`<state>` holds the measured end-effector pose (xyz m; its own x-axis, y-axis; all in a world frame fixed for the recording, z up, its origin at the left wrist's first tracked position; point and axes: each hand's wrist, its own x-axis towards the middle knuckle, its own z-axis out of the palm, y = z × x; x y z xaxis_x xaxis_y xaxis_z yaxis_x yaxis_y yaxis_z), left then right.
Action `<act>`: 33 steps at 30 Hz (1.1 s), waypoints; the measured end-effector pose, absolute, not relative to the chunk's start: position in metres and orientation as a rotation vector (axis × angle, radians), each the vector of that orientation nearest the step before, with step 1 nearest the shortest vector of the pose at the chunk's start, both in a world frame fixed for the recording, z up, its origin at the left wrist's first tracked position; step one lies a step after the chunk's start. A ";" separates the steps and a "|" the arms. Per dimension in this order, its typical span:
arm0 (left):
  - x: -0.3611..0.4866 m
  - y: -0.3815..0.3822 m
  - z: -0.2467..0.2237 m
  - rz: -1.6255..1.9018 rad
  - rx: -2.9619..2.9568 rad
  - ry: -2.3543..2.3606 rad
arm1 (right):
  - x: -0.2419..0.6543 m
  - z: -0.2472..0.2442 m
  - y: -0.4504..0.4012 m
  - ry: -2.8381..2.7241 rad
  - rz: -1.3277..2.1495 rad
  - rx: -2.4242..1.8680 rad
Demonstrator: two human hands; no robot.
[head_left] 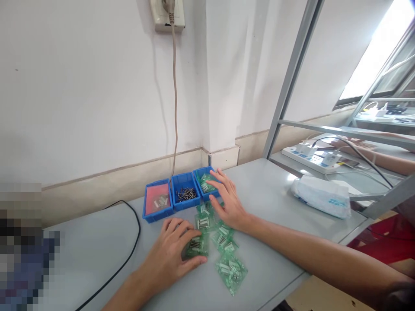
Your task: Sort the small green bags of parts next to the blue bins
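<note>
Three blue bins stand side by side against the wall. The left bin holds a pink bag with small parts, the middle bin loose dark screws, the right bin a green packet. My right hand is at the right bin, fingers spread over its edge near that packet. My left hand rests on the table with fingers apart, curved around the left side of a green packet. Several more green packets with screws and pale pieces lie between and below my hands, the nearest packet lowest.
A black cable curves across the grey table at left. A white soft pack and a power strip lie right, beyond a metal frame. Another person's arm is at far right.
</note>
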<state>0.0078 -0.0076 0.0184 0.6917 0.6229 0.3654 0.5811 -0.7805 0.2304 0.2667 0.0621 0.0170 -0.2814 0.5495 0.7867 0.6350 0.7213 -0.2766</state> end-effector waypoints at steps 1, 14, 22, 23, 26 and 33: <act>0.008 -0.008 0.019 0.656 2.787 1.009 | 0.267 0.017 0.061 -1.963 -0.113 -0.882; 0.014 -0.009 0.015 0.629 2.636 1.080 | 0.262 0.014 0.070 -1.946 -0.101 -0.708; 0.000 -0.013 0.018 0.796 2.715 1.175 | 0.264 0.012 0.070 -1.972 -0.061 -0.651; -0.001 -0.013 0.019 0.805 2.724 1.184 | 0.264 0.013 0.069 -1.976 -0.048 -0.641; -0.003 -0.012 0.023 0.787 2.765 1.169 | 0.262 0.015 0.068 -1.981 -0.005 -0.622; -0.009 -0.006 0.019 0.611 2.853 1.133 | 0.259 0.016 0.065 -2.044 0.068 -0.590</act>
